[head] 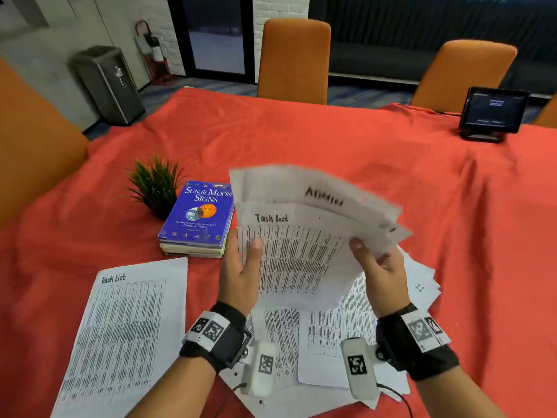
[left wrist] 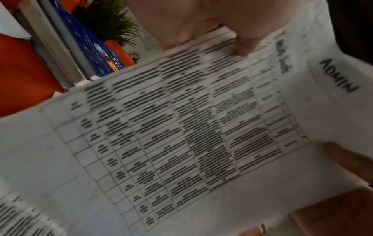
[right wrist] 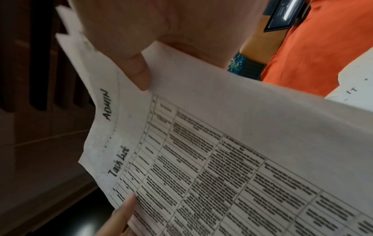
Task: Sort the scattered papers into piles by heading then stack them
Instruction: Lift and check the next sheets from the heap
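Both hands hold a fanned bundle of printed sheets above the table. The front sheet (head: 298,254) is headed "Task List"; behind it a sheet headed "ADMIN" (head: 325,197) sticks out. My left hand (head: 242,267) pinches the bundle's left edge, thumb on the front. My right hand (head: 376,267) grips the right edge, thumb on top. In the left wrist view the Task List sheet (left wrist: 181,127) and the ADMIN heading (left wrist: 339,75) fill the frame. In the right wrist view my thumb (right wrist: 139,71) presses the Task List sheet (right wrist: 222,159). Another Task List sheet (head: 126,333) lies flat at the left. Loose papers (head: 325,336) lie under my wrists.
A blue book "Sun & Moon Signs" (head: 200,215) sits on a small stack beside a potted plant (head: 155,185). A dark tablet on a stand (head: 494,113) is at the far right. Orange chairs (head: 294,60) ring the red tablecloth (head: 301,140).
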Motion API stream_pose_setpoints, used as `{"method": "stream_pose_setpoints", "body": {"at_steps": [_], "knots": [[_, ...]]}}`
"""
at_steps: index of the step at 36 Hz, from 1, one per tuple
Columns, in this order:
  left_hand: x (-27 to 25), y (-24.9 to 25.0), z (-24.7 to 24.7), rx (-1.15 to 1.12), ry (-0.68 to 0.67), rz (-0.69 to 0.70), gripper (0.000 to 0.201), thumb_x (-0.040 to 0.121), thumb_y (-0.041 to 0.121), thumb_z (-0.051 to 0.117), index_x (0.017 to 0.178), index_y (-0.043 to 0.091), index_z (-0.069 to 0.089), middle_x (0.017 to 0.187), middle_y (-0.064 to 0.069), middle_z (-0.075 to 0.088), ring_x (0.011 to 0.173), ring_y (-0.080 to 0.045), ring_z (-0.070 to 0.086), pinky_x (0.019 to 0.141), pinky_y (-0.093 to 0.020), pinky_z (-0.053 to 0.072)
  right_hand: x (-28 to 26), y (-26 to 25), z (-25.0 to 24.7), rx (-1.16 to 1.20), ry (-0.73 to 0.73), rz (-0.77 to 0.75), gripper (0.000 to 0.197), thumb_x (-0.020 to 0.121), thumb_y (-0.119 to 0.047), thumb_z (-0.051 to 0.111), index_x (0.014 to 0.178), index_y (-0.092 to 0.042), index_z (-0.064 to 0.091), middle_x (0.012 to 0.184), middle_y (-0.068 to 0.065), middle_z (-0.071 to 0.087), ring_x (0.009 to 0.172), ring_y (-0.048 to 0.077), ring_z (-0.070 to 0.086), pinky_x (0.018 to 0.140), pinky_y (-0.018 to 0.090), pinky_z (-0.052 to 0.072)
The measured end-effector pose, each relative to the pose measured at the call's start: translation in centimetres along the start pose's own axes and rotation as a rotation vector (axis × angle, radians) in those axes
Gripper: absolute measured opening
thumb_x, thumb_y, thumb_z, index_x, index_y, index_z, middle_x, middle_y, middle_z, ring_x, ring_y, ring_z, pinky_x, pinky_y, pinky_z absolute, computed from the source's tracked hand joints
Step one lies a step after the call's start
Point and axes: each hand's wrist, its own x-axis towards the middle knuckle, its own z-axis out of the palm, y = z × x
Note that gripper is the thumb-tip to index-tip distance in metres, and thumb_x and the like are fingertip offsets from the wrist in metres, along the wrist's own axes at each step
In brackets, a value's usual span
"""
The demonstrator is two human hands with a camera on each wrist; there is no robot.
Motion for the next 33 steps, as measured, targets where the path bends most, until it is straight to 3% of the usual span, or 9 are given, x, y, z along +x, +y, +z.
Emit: {"method": "stream_pose_setpoints", "body": {"at_steps": [4, 9, 13, 18, 20, 22, 24, 27, 33], "knots": [[-0.3, -0.2, -0.3, -0.038, -0.023, 0.001, 0.058, 0.092, 0.046, 0.052, 0.141, 0.016, 0.039, 0.144, -0.006, 0.049, 0.138, -0.02, 0.042, 0.115, -0.051, 0.03, -0.4, 0.9, 0.0, 0.015, -0.013, 0.04, 0.01, 0.091, 0.002, 0.053, 0.101, 0.001, 0.057, 0.083, -0.014, 0.063, 0.078, 0.004, 0.059, 0.068, 0.015, 0.047], [-0.3, -0.6, -0.2, -0.084, -0.052, -0.069, 0.065, 0.09, 0.051, 0.055, 0.144, 0.021, 0.036, 0.146, -0.003, 0.047, 0.138, -0.015, 0.042, 0.117, -0.045, 0.031, -0.4, 1.5, 0.3, -0.01, -0.015, 0.067, 0.014, 0.093, -0.002, 0.053, 0.103, 0.008, 0.055, 0.08, -0.017, 0.06, 0.075, 0.004, 0.058, 0.066, 0.016, 0.047], [-0.6, -0.9, 0.2, -0.129, -0.086, -0.097, 0.037, 0.098, 0.021, 0.051, 0.126, 0.043, 0.041, 0.126, 0.032, 0.053, 0.119, 0.019, 0.046, 0.099, -0.004, 0.034, -0.8, 2.7, 0.9, -0.08, 0.014, 0.138, 0.017, 0.091, -0.018, 0.057, 0.106, -0.014, 0.065, 0.1, 0.002, 0.07, 0.092, 0.014, 0.065, 0.078, 0.03, 0.051], [-0.9, -0.2, 0.4, -0.196, -0.037, -0.118, 0.04, 0.101, 0.009, 0.043, 0.12, 0.044, 0.034, 0.115, 0.034, 0.047, 0.096, 0.036, 0.043, 0.083, 0.008, 0.032, -1.0, 2.1, 1.4, -0.015, 0.048, 0.172, 0.019, 0.096, -0.004, 0.048, 0.103, -0.014, 0.063, 0.09, -0.011, 0.073, 0.084, 0.003, 0.067, 0.071, 0.02, 0.051], [-0.9, 0.1, 0.3, -0.205, -0.02, -0.106, 0.041, 0.101, 0.009, 0.043, 0.109, 0.049, 0.04, 0.107, 0.042, 0.051, 0.098, 0.031, 0.048, 0.086, 0.002, 0.035, -1.1, 1.5, 1.5, 0.062, 0.057, 0.159, 0.02, 0.097, -0.002, 0.045, 0.109, -0.008, 0.06, 0.091, -0.009, 0.072, 0.085, 0.004, 0.067, 0.07, 0.016, 0.052], [-1.0, -0.2, 0.1, -0.175, 0.006, -0.109, 0.038, 0.1, 0.013, 0.047, 0.109, 0.049, 0.045, 0.113, 0.036, 0.054, 0.105, 0.024, 0.05, 0.092, -0.003, 0.036, -1.5, 1.6, 1.8, 0.085, 0.066, 0.173, 0.022, 0.097, 0.0, 0.043, 0.111, -0.007, 0.059, 0.092, -0.008, 0.072, 0.085, 0.003, 0.066, 0.069, 0.015, 0.051], [-1.2, -1.2, -0.3, -0.157, 0.019, -0.167, 0.034, 0.097, 0.024, 0.05, 0.124, 0.044, 0.043, 0.128, 0.022, 0.053, 0.117, 0.018, 0.048, 0.103, -0.008, 0.034, -1.9, 2.3, 2.2, 0.081, 0.076, 0.207, 0.024, 0.097, 0.001, 0.042, 0.112, -0.008, 0.058, 0.092, -0.008, 0.07, 0.083, 0.0, 0.066, 0.068, 0.013, 0.05], [-1.8, -2.6, -0.8, -0.094, -0.032, -0.263, 0.067, 0.092, 0.039, 0.051, 0.151, 0.024, 0.024, 0.154, 0.007, 0.032, 0.141, -0.007, 0.033, 0.119, -0.031, 0.023, -2.6, 3.8, 2.5, 0.046, 0.068, 0.274, 0.028, 0.097, 0.001, 0.042, 0.115, -0.014, 0.057, 0.101, -0.003, 0.069, 0.089, 0.005, 0.065, 0.072, 0.017, 0.052], [-2.4, -9.1, -1.9, 0.047, -0.064, -0.356, 0.084, 0.083, 0.066, 0.05, 0.15, 0.02, 0.029, 0.153, 0.001, 0.038, 0.142, -0.011, 0.034, 0.12, -0.045, 0.025, -3.0, 5.4, 3.1, -0.016, 0.045, 0.39, 0.026, 0.098, -0.007, 0.044, 0.108, -0.023, 0.061, 0.096, -0.009, 0.073, 0.087, 0.005, 0.067, 0.07, 0.018, 0.052]]}}
